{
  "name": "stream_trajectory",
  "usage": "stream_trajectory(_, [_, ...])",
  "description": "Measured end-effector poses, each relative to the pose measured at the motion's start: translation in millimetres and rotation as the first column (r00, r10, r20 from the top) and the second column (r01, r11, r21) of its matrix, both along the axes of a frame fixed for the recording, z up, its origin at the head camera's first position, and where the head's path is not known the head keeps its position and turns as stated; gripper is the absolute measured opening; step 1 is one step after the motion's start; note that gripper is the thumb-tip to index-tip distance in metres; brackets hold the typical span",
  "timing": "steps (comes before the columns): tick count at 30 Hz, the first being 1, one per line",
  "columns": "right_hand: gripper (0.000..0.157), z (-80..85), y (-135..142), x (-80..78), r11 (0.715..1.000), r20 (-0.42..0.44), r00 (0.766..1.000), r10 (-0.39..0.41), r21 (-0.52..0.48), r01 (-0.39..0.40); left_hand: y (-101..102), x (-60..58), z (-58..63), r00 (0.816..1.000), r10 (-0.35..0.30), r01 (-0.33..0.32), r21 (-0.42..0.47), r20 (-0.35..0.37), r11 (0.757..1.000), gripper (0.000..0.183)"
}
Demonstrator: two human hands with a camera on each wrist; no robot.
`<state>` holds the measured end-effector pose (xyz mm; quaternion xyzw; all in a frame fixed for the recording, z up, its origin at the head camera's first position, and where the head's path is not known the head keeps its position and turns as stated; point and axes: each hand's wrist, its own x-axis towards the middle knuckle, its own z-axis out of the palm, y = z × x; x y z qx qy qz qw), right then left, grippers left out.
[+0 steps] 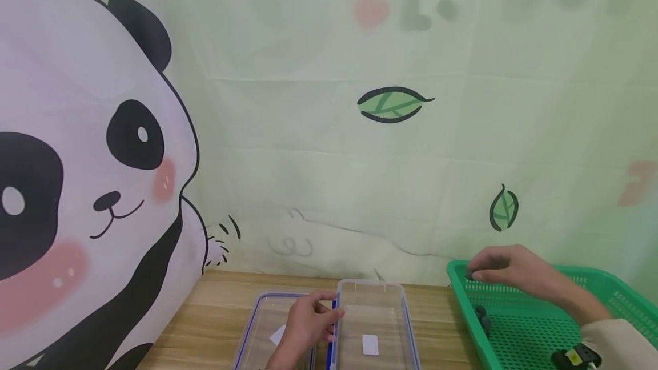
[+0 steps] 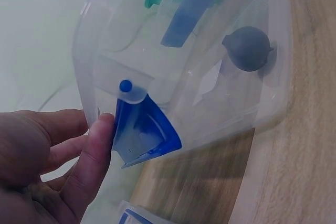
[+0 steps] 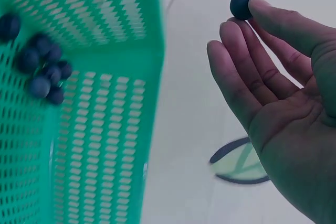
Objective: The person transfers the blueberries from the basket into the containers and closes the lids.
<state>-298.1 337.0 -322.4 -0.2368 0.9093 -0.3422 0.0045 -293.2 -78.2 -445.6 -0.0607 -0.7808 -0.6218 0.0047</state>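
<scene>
Dark blue ball (image 3: 240, 6) sits pinched between the thumb and a fingertip of the right hand (image 1: 516, 270), whose other fingers are loosely extended in the right wrist view. The head view shows this hand and the ball over the far left corner of a green perforated basket (image 1: 457, 296). More dark balls (image 3: 50, 66) lie bunched together inside the basket, against its wall. The left hand (image 1: 308, 321) grips the left edge of a clear container (image 1: 370, 307) between thumb and fingers, the thumb against a blue clip (image 2: 147, 135) in the left wrist view. Another dark ball (image 2: 247, 50) shows there within the clear plastic's outline, near its bottom. A white label (image 1: 370, 345) marks the container. Just left of it, partly behind the left hand, lies a clear piece with a blue edge (image 1: 252, 336). Both rest on a wood-grain table (image 1: 434, 324), before a pale green cloth (image 1: 329, 176) printed with a panda (image 1: 77, 101) and leaves (image 1: 393, 105).
</scene>
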Motion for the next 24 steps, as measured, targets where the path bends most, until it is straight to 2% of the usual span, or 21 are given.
stream_trajectory(10, [0.022,15.5,-39,15.3,0.995,-0.015,0.997,0.082,-0.064,-0.083,0,-0.5,0.0,1.0,0.002,-0.002,-0.002,0.004,1.0,0.04])
stream_trajectory(13, [0.022,17.4,-53,18.7,0.992,0.004,0.995,0.1,-0.082,-0.099,0,-1.1,-0.1,1.0,0.002,-0.002,-0.001,0.002,1.0,0.04])
stream_trajectory(24, [0.015,2.4,-94,25.1,0.967,0.073,0.976,0.206,-0.165,-0.192,0,-0.5,0.4,1.0,-0.002,0.002,0.0,0.006,1.0,0.039])
